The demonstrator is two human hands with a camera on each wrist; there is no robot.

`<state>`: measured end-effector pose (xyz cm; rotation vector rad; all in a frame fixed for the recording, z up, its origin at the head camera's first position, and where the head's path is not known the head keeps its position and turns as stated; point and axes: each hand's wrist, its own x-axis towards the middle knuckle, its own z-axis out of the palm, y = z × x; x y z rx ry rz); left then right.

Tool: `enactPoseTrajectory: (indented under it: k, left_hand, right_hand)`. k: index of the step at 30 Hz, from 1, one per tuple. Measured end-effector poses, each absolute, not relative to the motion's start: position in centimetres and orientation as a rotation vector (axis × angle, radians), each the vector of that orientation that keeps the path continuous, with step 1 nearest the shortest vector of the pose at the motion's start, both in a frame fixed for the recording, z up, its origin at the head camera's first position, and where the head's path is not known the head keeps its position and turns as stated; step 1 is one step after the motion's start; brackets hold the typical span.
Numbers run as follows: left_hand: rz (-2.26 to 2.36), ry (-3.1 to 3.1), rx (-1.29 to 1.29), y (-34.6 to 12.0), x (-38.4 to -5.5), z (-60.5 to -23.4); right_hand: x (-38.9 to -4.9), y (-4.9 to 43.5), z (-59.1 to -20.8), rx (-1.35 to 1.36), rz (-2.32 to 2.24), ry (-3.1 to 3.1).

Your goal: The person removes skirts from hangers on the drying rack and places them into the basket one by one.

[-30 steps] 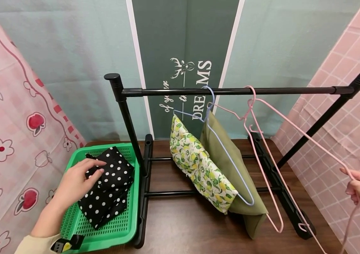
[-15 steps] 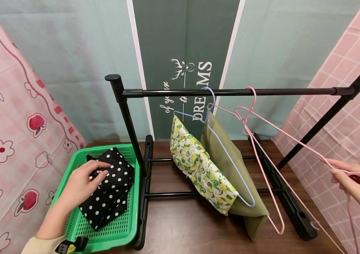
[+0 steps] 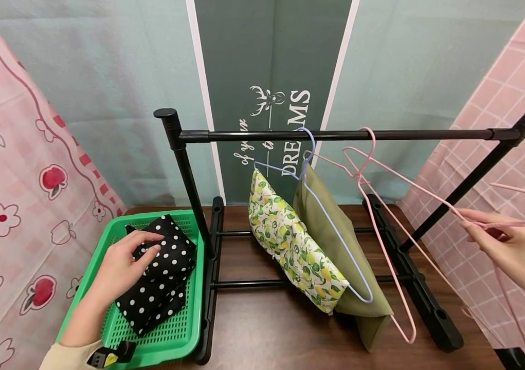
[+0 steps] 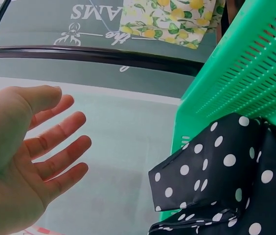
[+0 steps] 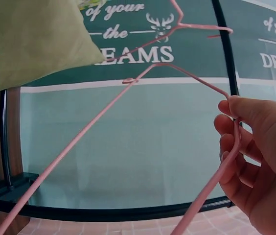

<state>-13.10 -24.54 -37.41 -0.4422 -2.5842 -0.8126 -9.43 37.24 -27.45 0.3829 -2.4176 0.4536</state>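
My right hand pinches a pink clothes hanger near its neck, thumb against the curled fingers. Its hook curves out past the hand on the right; the far end overlaps the neck of another pink hanger on the rail. My left hand hovers over a black cloth with white polka dots, which lies bunched in a green basket. In the left wrist view that hand holds nothing, its fingers relaxed and apart from the cloth.
A black garment rack stands on the brown table. A lemon-print cloth hangs from a blue hanger, with an olive-green cloth beside it on the pink one. Pink curtains flank both sides.
My right hand has moved left and slightly up toward the rack with the pink hanger, whose hook has come into view. My left hand has shifted slightly right over the polka-dot cloth.
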Motion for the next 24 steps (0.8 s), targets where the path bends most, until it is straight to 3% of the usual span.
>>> enactPoseTrajectory:
  k: [24]
  left_hand:
    - [-1.002, -2.531, -0.407, -22.0, -13.8, -38.1]
  right_hand:
    - [-14.5, 33.3, -25.6, 0.395, 0.119, -2.501]
